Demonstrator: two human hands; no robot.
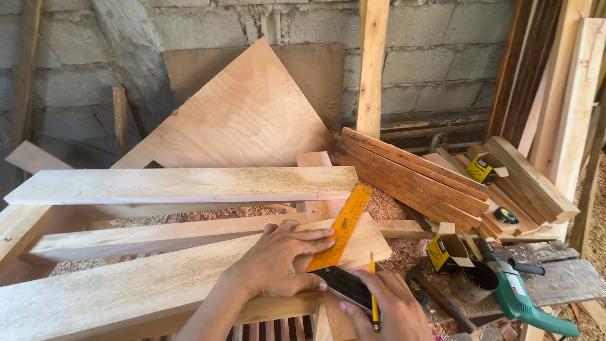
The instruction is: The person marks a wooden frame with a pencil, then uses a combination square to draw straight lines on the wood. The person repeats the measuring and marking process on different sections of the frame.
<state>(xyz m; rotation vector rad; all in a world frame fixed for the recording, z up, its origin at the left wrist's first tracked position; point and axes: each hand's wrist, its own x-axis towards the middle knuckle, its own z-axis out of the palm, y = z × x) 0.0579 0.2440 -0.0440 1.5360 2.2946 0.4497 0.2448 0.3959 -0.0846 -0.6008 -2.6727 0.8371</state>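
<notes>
Try square (341, 232), orange blade and dark stock, lies across the end of the pale plank (158, 284), blade angling up toward the far boards. Left hand (281, 262) presses flat on the plank, fingers spread, fingertips pinning the blade's edge. Right hand (385, 309) closes around a yellow pencil (374, 297), tip up beside the blade, while its palm sits against the stock. Just to the right, on sawdust, rest a green power drill (521, 300), a hammer (435, 297) and a small yellow box (445, 251).
</notes>
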